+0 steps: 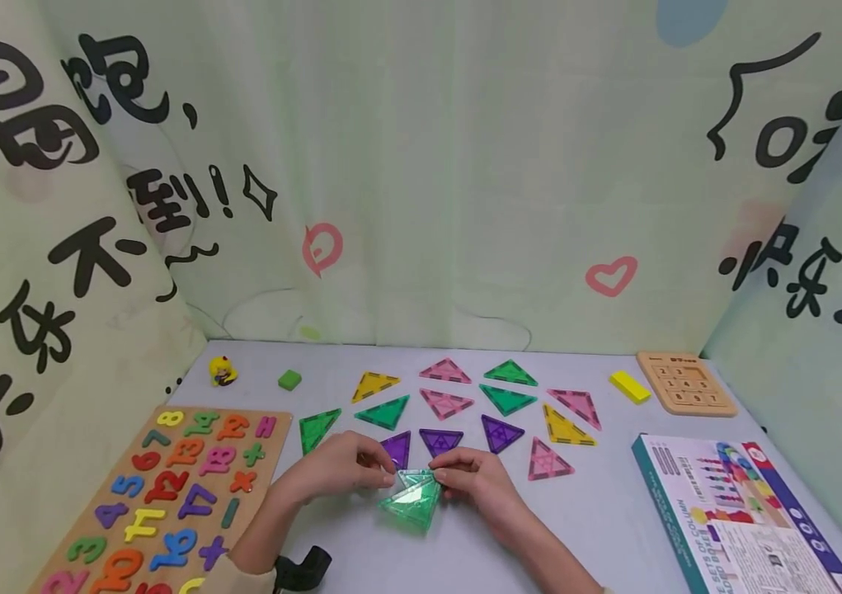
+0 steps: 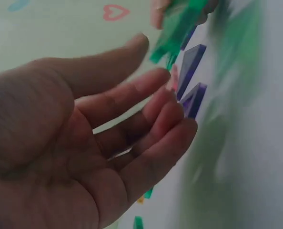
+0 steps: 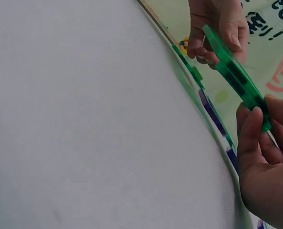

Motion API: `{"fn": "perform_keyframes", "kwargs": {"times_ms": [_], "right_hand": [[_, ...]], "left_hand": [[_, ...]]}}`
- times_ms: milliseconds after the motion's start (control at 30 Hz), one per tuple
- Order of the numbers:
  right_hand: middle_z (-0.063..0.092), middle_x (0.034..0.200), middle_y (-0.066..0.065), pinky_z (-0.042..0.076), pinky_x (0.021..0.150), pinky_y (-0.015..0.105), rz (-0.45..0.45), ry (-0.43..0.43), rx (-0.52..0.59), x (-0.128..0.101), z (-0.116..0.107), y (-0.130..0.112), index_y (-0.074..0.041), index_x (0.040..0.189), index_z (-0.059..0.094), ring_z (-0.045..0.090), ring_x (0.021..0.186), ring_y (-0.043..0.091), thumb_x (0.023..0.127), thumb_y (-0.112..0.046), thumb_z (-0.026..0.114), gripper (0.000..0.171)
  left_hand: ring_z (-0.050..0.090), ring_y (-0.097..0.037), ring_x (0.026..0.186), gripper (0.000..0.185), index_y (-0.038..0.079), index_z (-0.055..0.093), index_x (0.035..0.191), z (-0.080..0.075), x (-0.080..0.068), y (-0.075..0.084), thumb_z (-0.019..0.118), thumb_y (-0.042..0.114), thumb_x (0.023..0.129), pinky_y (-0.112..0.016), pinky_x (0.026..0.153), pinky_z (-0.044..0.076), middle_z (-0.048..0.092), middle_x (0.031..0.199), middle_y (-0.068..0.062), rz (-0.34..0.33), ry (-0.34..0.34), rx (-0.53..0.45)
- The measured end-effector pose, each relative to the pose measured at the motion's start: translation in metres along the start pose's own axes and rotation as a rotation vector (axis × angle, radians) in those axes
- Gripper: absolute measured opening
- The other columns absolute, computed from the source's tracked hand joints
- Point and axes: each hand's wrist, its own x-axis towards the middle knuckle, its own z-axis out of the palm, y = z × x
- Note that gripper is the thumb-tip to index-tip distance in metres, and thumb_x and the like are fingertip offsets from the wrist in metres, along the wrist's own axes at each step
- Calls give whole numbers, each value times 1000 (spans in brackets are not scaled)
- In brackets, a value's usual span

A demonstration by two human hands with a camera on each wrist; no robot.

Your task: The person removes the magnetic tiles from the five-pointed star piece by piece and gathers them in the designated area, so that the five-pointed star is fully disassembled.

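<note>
Translucent green triangular magnetic tiles [image 1: 415, 505], seemingly several together, are held above the table's near middle. My right hand [image 1: 476, 478] pinches them at one corner between thumb and fingers, as the right wrist view also shows. My left hand [image 1: 346, 464] hovers at their other side, fingers loosely bent. In the left wrist view a gap shows between its fingertips and the green tiles [image 2: 179, 31], and it holds nothing. Just beyond the hands lie purple triangular tiles [image 1: 441, 440]. Farther back are green tiles [image 1: 507, 399], pink tiles [image 1: 446, 403] and yellow tiles [image 1: 567, 426].
On the left lies a wooden board [image 1: 272, 429] of colourful numbers and signs. Behind it are a small yellow figure [image 1: 222, 371] and a green block [image 1: 290, 379]. To the right are a boxed set [image 1: 747, 520], a yellow block [image 1: 630, 387] and a wooden plate [image 1: 688, 384].
</note>
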Motion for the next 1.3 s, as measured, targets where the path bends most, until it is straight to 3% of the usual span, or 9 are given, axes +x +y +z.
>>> {"fn": "perform_keyframes", "kwargs": {"times_ms": [100,233,500,867,1300], "right_hand": [[72,92,1,55,71,25,-23,66,43,0,3,-2,7,112,67,62,75,11,88,-12,72,31],[72,92,1,55,71,24,-32,90,62,-1,4,-3,8,114,66,62,76,10,88,-10,71,32],[72,93,0,55,73,25,-11,30,52,1,4,2,5,114,67,63,77,10,90,-10,70,28],[72,97,-2,56,74,21,-8,-38,107,4,2,5,7,120,64,64,79,7,94,-8,65,31],[71,89,0,55,72,22,4,98,196,0,3,1,9,115,67,66,75,10,93,-4,64,26]], "left_hand": [[57,-13,73,13,14,76,91,4,1,-1,76,28,88,-28,65,47,69,80,4,27,-61,-46],[57,-11,67,13,13,76,88,7,4,-3,75,25,88,-27,63,48,69,75,3,28,-82,-73],[56,-11,64,9,12,76,83,9,4,-10,76,19,87,-26,60,46,68,71,4,22,-85,-73],[60,-11,66,7,9,76,84,5,3,-11,74,15,88,-27,65,51,69,73,2,4,-66,-99],[61,-13,67,12,3,74,89,-1,0,-8,73,15,89,-30,68,55,68,75,0,-1,-37,-157]]}}
